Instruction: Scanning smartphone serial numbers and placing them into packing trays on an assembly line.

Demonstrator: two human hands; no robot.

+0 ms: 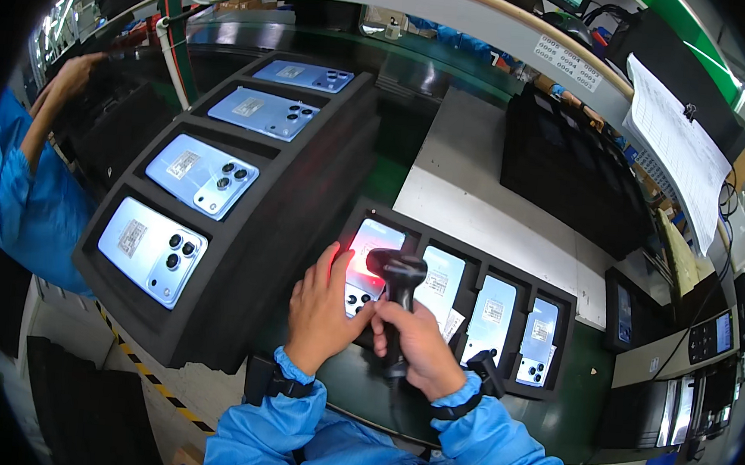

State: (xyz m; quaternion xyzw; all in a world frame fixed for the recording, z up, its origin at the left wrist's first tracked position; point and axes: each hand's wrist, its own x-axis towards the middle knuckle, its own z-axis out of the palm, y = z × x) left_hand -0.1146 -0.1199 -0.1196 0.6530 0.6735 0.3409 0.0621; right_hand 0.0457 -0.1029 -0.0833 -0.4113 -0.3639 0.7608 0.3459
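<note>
Light-blue rectangular phone (362, 273) sits in leftmost slot of black foam tray (566, 337), long axis fore-aft, just R of L hand (323, 308) (nearer, fingers extended), R hand (420, 348) gripping black pistol-shaped plastic scanner (398, 271).

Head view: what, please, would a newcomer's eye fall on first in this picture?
The red glow on the leftmost phone in the central black tray would probably draw the eye first, with the black handheld scanner, held in the right grip, just beside it in the picture. Next come four pale-blue phones set in the bulky black holder at the left, camera side up.
</note>
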